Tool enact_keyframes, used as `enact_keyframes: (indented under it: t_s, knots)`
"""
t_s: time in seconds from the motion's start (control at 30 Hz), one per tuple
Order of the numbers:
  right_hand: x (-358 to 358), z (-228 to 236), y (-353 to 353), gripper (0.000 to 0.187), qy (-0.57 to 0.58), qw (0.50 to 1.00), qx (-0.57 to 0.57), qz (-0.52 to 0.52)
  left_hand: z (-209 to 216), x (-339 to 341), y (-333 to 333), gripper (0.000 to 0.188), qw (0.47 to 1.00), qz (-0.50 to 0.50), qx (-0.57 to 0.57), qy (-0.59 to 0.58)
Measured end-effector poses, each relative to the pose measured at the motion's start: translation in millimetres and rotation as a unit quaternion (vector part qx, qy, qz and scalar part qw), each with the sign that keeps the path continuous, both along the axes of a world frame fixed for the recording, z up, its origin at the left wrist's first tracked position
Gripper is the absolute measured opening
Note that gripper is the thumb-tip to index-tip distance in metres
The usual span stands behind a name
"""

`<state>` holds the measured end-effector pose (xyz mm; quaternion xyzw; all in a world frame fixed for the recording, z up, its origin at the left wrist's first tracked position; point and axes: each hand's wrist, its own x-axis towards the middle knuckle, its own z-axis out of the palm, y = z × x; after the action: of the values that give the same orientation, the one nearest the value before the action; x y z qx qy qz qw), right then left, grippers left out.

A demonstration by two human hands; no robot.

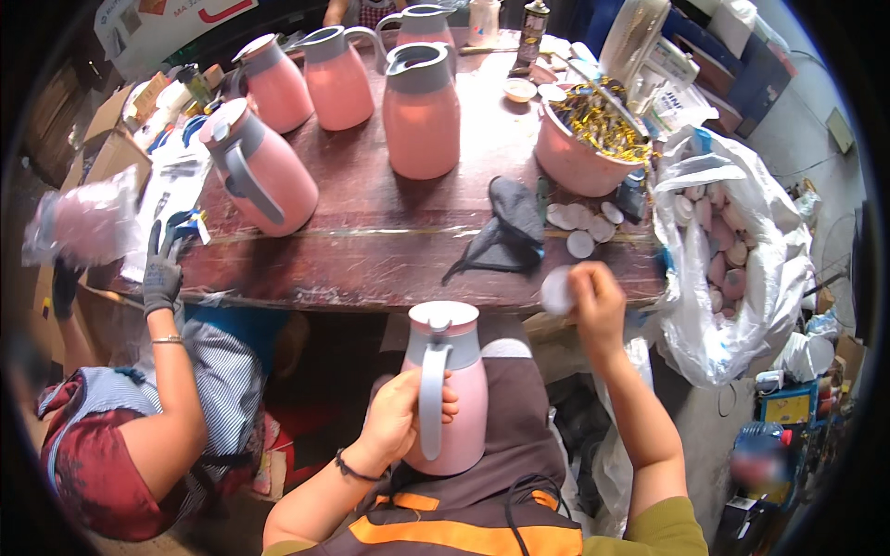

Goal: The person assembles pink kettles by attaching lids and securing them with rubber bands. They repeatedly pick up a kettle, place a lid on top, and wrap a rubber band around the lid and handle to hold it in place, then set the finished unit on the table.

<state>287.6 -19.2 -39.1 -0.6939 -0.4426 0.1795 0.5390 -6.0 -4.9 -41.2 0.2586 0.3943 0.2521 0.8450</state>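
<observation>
On my lap stands a pink thermos jug (466,408) with a grey collar, a white lid (444,316) and a grey handle. My left hand (397,419) is closed round that handle. Over the table's front edge, my right hand (596,301) pinches a thin white round disc (556,291), slightly blurred. More white discs (580,244) lie just beyond it on the table. Left of these is a crumpled dark grey cloth (510,227). Several similar pink jugs stand farther back, among them one with an uncovered grey top (422,120) and one with a white lid (269,176).
The dark red wooden table (371,264) spans the front. A pink tub (584,167) holds gold tinsel-like strips. At the right, a white plastic bag (686,306) is full of pinkish pieces. On my left, a co-worker's gloved hand (162,278) is near a bagged pink item (88,218).
</observation>
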Motion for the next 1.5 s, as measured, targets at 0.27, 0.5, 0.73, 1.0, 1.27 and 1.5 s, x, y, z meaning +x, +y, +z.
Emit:
enact_keyframes:
  t_s: [0.27,0.5,0.73,1.0,1.27,1.5]
  knots:
    - [-123.0,-30.6,-41.0,0.015,0.188,0.975,0.105,0.047,2.0,0.2,15.2,0.030,0.976,-0.154,0.133,0.070]
    - [-150.4,-39.4,-35.9,0.012,0.054,0.980,0.191,0.000,3.5,6.3,20.8,0.017,0.941,-0.222,0.205,0.150]
    - [-147.8,-41.4,-31.1,0.012,0.359,0.922,0.140,-0.030,-10.5,9.5,9.4,0.023,0.935,-0.041,0.331,0.125]
    - [-137.0,-31.9,-42.6,0.019,0.421,0.890,0.156,0.079,-0.5,0.1,6.3,0.020,0.958,0.103,0.152,-0.219]
    - [-132.5,-21.9,-43.1,0.011,0.268,0.950,0.148,0.063,32.2,2.5,2.2,0.051,0.929,-0.036,0.355,0.094]
    - [-132.1,-16.3,-48.2,0.014,0.198,0.972,0.044,0.121,38.5,11.6,5.2,0.045,0.818,-0.071,0.526,0.222]
